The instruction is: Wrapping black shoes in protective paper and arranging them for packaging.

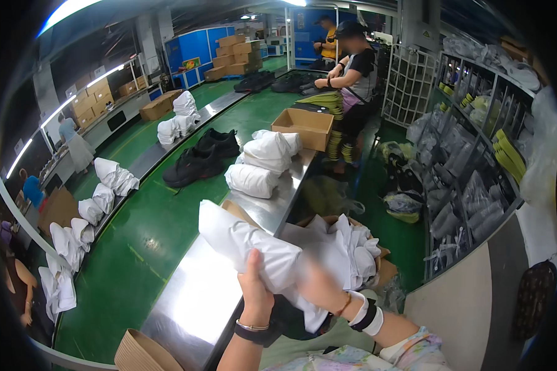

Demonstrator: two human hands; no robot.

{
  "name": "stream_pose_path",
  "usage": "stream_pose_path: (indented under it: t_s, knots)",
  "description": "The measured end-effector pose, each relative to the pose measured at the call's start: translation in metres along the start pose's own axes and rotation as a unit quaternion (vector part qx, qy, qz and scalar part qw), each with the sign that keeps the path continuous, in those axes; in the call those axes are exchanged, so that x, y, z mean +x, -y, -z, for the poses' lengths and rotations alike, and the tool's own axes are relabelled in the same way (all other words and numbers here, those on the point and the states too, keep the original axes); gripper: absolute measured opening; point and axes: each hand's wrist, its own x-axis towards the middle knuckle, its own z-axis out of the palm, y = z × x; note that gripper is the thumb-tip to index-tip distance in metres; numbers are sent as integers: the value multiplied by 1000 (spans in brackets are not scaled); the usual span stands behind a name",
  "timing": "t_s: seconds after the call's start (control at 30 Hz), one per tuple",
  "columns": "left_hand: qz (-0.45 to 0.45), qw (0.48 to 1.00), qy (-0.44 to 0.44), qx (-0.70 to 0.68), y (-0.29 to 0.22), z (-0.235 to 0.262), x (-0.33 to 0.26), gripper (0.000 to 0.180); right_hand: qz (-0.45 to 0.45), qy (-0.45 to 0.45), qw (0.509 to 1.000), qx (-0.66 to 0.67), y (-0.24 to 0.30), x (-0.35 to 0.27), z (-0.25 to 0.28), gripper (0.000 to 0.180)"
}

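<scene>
- My bare L hand [255, 287] holds long, white, paper-wrapped bundle [244, 244], centre of frame; bare R hand [320, 283], blurred at its right end, grip I can't tell.
- Paper may tear, I think, if pulled too hard.
- Shiny, flat metal bench [192, 297] below; smooth green belt [114, 263] mid-left; grey metal rack [494, 72] w/ bags, upper right.

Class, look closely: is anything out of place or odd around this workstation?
Slightly untidy: crumpled white paper bulges over the rim of its carton, and bagged items lie heaped beside the rack rather than on its shelves. Nothing looks clearly damaged.
</scene>
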Motion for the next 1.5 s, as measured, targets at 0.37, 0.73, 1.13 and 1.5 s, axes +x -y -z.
stream_pose_path:
  t_s: [0.37, 0.73, 1.13, 1.5]
  knots:
    - [73, 979, -8, -189, 19, -6, 4, 70, 127, -241, 897, 349, 2, 3, -48, 21]
    - [36, 984, 76, -157, 20, 2, -4, 84, -55, -45, 769, 635, 10, 14, -17, 33]
    - [43, 972, 149, -178, 13, 27, -6, 82, -92, 74, 813, 570, 22, 13, -10, 40]
    - [64, 965, 114, -227, 7, 25, -8, 83, 124, -44, 952, 275, 9, 4, -19, 24]
